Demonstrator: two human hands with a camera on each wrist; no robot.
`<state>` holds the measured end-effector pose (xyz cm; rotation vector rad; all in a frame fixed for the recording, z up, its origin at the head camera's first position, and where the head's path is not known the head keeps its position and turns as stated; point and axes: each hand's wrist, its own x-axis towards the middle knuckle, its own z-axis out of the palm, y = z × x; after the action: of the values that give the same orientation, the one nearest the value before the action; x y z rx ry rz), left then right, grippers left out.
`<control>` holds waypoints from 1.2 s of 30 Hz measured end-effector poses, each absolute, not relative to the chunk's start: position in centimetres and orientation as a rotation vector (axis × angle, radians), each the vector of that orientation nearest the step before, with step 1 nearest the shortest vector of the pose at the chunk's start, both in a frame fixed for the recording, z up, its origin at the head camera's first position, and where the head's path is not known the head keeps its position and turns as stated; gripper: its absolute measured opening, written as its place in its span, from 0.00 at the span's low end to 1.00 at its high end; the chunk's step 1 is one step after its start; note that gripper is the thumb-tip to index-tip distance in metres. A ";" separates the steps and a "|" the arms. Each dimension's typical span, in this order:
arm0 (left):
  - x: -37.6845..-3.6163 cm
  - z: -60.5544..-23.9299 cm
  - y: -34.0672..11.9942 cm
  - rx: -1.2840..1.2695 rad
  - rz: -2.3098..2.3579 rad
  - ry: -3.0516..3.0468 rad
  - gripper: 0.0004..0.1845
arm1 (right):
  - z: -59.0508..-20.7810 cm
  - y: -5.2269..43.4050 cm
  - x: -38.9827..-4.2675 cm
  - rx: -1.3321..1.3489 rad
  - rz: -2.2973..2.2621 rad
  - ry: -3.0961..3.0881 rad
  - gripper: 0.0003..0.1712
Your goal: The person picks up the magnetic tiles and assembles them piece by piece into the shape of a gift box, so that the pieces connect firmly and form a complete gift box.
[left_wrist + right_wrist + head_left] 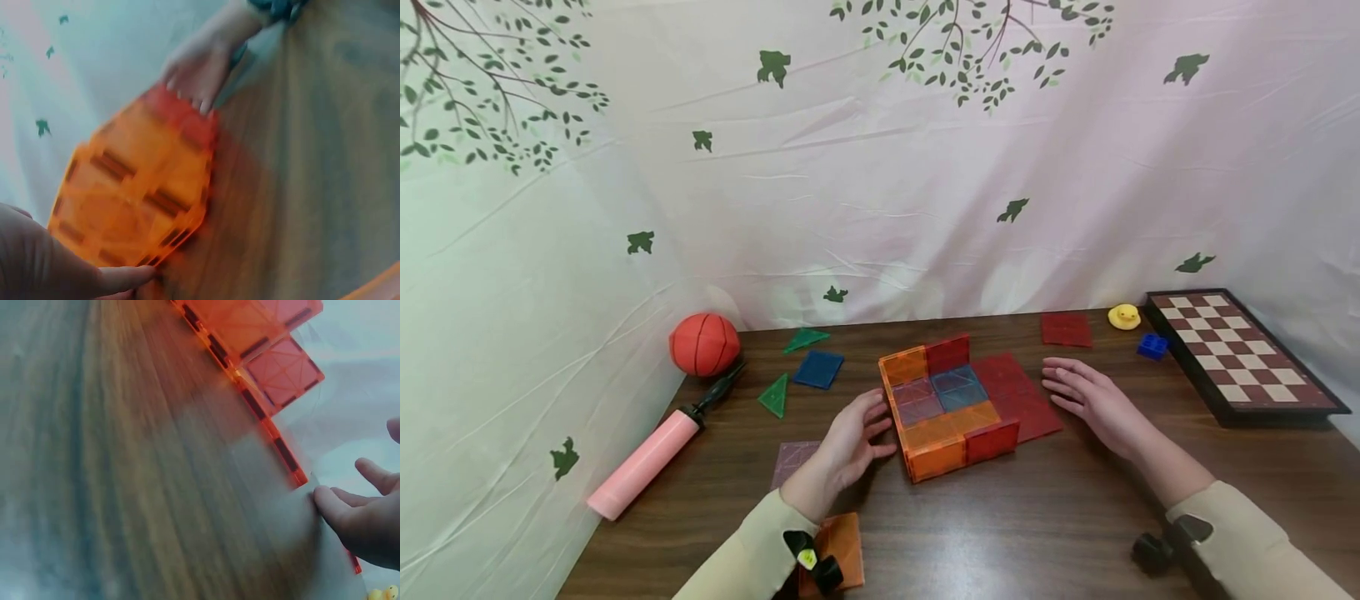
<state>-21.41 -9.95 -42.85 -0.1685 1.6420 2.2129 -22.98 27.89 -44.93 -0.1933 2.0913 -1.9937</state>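
Observation:
An open box of magnetic tiles (946,407) stands mid-table, with orange and red walls and a purple and blue floor. A large red tile (1019,395) lies flat against its right side. My left hand (850,440) is open at the box's left wall, fingers relaxed by the orange tiles (134,190). My right hand (1093,400) hovers open, palm down, just right of the large red tile (284,456). Neither hand holds anything.
On the left are an orange ball (703,343), a pink pump (651,454), green triangle tiles (775,395), a blue tile (818,368) and a purple tile (793,458). An orange tile (838,550) lies near my left wrist. A red tile (1066,329), yellow duck (1123,317), blue brick (1152,346) and chessboard (1240,354) lie right.

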 end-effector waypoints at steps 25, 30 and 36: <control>-22.0 -43.5 -11.4 0.002 2.149 1.623 0.33 | -44.9 25.3 -20.6 -0.171 -1.681 2.327 0.31; -22.1 -43.6 -11.6 0.018 2.132 1.637 0.33 | -45.0 25.6 -20.5 -0.161 -1.892 2.196 0.30; -22.4 -43.7 -11.8 0.031 2.110 1.647 0.33 | -45.2 25.6 -20.7 -0.142 -2.037 2.095 0.33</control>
<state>-22.43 -11.79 -43.66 0.0310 1.6468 2.1096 -20.66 25.59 -45.20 -0.1417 2.0948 -2.0375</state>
